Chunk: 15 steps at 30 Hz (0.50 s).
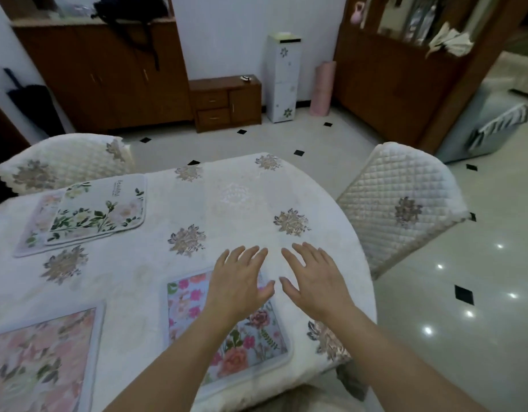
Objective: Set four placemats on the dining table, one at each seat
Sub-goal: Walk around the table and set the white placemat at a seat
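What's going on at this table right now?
A person is laying placemats on the dining table. The left hand and right hand hover open, holding nothing, by the far corner of the bright floral placemat. A pink placemat lies to its left. Two more lie stacked far left, green-leaf placemat on top.

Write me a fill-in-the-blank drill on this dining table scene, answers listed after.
1. The white quilted tablecloth bears ____ placemats in all.
2. The white green-leaved placemat lies ____ the pale lilac-edged placemat.
3. The left hand and the right hand, fingers spread, hold ____.

Missing words: four; on top of; nothing.
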Each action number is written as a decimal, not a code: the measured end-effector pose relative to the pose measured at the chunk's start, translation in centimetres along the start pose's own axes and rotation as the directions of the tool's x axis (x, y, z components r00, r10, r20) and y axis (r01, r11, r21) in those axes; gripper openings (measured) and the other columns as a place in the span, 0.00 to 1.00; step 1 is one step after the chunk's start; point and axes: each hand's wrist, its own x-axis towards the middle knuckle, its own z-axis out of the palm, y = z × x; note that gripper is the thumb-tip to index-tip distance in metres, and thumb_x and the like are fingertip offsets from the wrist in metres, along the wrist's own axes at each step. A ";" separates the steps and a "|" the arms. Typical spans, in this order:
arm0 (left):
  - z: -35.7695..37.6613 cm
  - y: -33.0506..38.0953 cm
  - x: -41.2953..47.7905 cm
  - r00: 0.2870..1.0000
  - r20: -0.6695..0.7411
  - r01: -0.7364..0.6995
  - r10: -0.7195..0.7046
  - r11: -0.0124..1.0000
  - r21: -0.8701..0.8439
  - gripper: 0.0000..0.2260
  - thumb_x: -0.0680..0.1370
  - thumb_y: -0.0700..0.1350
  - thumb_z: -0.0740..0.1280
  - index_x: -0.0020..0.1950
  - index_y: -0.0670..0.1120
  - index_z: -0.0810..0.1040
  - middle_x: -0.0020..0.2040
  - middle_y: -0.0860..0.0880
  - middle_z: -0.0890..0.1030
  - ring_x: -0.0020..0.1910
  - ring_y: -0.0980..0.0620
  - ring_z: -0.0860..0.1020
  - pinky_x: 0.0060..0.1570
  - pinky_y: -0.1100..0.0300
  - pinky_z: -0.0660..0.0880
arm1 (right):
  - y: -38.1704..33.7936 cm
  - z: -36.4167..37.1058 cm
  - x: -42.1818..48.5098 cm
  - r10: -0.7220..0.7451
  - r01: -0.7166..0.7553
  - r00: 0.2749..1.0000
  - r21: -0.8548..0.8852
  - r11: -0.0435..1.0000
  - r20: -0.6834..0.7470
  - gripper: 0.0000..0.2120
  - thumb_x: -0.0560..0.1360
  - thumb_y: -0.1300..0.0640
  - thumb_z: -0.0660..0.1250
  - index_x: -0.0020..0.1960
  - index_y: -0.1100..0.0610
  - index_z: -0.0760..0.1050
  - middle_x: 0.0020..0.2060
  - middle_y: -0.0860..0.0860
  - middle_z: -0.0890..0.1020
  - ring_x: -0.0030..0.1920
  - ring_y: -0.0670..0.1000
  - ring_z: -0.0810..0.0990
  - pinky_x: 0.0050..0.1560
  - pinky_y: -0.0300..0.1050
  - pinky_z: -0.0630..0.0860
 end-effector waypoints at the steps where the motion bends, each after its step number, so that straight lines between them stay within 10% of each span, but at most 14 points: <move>1: 0.2 0.8 0.4 1.000 0.003 -0.025 0.025 1.000 -0.010 0.31 0.73 0.65 0.57 0.70 0.49 0.73 0.67 0.49 0.78 0.65 0.44 0.76 0.65 0.43 0.72 | 0.8 -0.1 -0.5 0.030 -0.030 1.000 0.000 1.000 0.001 0.27 0.76 0.40 0.55 0.70 0.53 0.69 0.66 0.55 0.75 0.68 0.57 0.71 0.68 0.58 0.68; 15: 5.2 18.4 9.3 0.973 0.078 -0.208 0.217 0.972 -0.105 0.31 0.73 0.65 0.58 0.72 0.51 0.71 0.69 0.50 0.77 0.66 0.46 0.74 0.65 0.45 0.71 | 19.2 -2.4 -7.3 0.318 -0.317 0.948 -0.060 0.947 0.022 0.27 0.74 0.41 0.54 0.68 0.52 0.70 0.61 0.53 0.77 0.62 0.56 0.74 0.63 0.55 0.70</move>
